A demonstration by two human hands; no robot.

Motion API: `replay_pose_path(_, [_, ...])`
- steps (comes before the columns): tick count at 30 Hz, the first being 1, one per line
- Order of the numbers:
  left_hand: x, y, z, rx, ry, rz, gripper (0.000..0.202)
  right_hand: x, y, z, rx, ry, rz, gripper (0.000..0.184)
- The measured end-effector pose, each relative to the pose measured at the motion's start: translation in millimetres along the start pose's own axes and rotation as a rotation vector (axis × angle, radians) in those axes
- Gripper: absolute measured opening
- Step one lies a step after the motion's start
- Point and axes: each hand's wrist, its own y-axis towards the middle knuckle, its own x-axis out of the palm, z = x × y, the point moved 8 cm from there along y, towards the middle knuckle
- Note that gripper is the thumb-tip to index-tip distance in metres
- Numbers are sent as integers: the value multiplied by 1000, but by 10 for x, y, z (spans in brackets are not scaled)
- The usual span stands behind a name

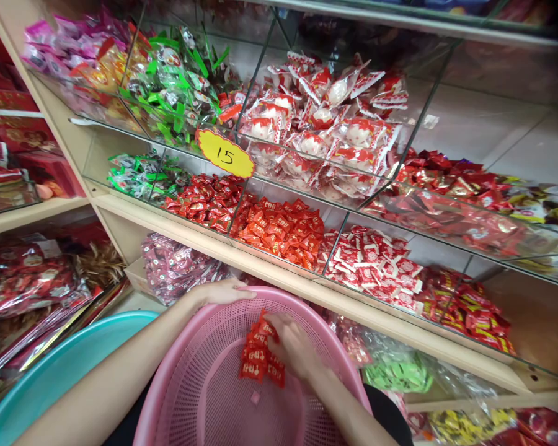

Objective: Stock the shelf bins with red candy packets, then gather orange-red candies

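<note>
A pink plastic basket (162,371) with perforated walls is in front of me, low in the view. My left hand (224,291) grips its far rim, fingers over the edge. Inside the basket, my right hand (294,345) is slightly blurred, its fingers curled onto a bunch of small red wrapped candies (255,354) with pale lettering. Some fingertips are hidden by the candies and the hand. On the basket floor below them lies a small pale pink square (255,397). Similar red candies (281,226) fill a bin on the shelf just beyond the basket.
Tiered shelves with clear dividers hold white-and-red packets (316,136), green-wrapped sweets (177,80) and red-and-white candies (374,266). A yellow tag (225,153) reading 15 hangs on the upper front edge. A turquoise tub (51,365) stands at left. Bagged goods (395,371) lie under the shelf.
</note>
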Motion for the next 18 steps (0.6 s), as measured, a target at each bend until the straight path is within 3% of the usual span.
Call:
replay_pose_path(4, [-7,-4,13,21,6,10,44,37,-14,-86,-29,-47,-39,40])
replay_pose_path(12, [-1,6,-29,35,-4,1,45,7,-8,-102,-11,-108,9,31])
replay_pose_path(15, [8,28,-70,32,-14,-5,46,-180,2,-247,-52,-105,64,28])
replay_pose_path(18, [-1,64,-125,28,-7,10,47,-566,46,-544,-151,-83,150,29])
